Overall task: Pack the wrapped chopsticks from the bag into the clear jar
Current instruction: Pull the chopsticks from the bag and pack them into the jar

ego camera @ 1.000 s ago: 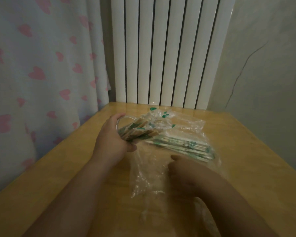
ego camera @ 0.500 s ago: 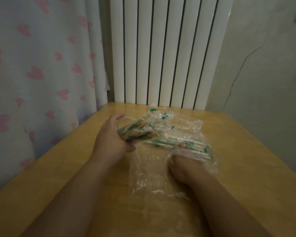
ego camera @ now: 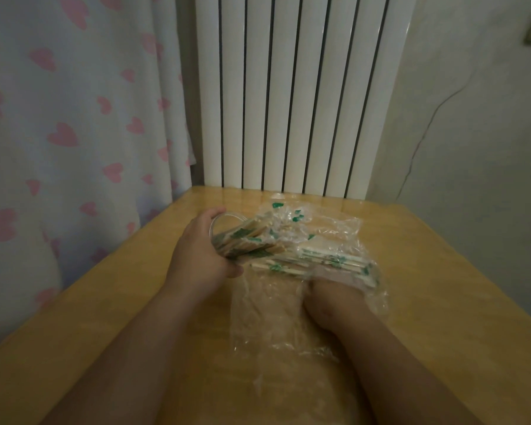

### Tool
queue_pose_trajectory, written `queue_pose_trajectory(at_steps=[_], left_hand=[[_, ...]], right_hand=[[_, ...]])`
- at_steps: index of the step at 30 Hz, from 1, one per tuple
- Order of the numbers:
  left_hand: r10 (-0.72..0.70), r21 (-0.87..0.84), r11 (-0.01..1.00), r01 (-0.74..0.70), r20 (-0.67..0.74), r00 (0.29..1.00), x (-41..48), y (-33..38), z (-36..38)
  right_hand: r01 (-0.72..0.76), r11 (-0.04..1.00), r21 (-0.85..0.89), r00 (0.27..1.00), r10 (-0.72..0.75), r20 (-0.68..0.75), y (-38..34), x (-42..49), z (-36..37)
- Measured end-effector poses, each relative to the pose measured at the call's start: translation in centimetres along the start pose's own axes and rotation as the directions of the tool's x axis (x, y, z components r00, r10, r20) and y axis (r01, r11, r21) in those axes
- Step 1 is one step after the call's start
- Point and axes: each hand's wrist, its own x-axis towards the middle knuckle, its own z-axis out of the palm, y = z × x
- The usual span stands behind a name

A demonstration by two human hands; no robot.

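Many wrapped chopsticks sitting in clear jar, ends sticking out of mouth. Person's left hand gripping jar, fingers wrapping round wall, tilting it onto side with mouth facing 3 o'clock toward bag, likely for short, level feed. Bag lying on table; loose bundle resting inside, at jar's 4 o'clock. Person's right hand reaching inside bag, fingertips at bundle's near edge. Plastic veiling fingers: cannot tell whether clasping sticks or merely touching. Judgement: mid-task, next batch being fetched.
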Motion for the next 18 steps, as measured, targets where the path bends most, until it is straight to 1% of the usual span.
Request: queue_pose_trajectory(at_steps=[2,5,8,11,15,18], left_hand=[[0.006,0.004,1.0,-0.006,-0.003,1.0,0.0,0.0,0.0],[0.008,0.008,1.0,-0.008,-0.004,1.0,0.0,0.0,0.0],[0.006,0.01,1.0,-0.006,-0.002,1.0,0.1,-0.1,0.0],[0.003,0.002,1.0,-0.003,0.0,1.0,0.1,-0.1,0.0],[0.006,-0.018,1.0,-0.006,-0.003,1.0,0.0,-0.1,-0.1],[0.001,-0.017,1.0,-0.001,-0.006,1.0,0.0,-0.1,0.0]], right_hand=[[-0.009,1.0,0.004,1.0,0.009,-0.026,0.0,0.1,0.0],[0.036,0.999,0.03,0.998,-0.034,-0.055,0.2,0.3,0.6],[0.031,0.999,0.025,0.999,-0.031,-0.01,0.4,0.5,1.0],[-0.007,1.0,0.02,1.0,0.007,-0.019,0.5,0.6,1.1],[-0.019,1.0,-0.025,1.0,0.019,0.016,0.5,0.7,1.0],[0.012,1.0,0.0,1.0,-0.012,-0.005,0.4,0.6,0.7]])
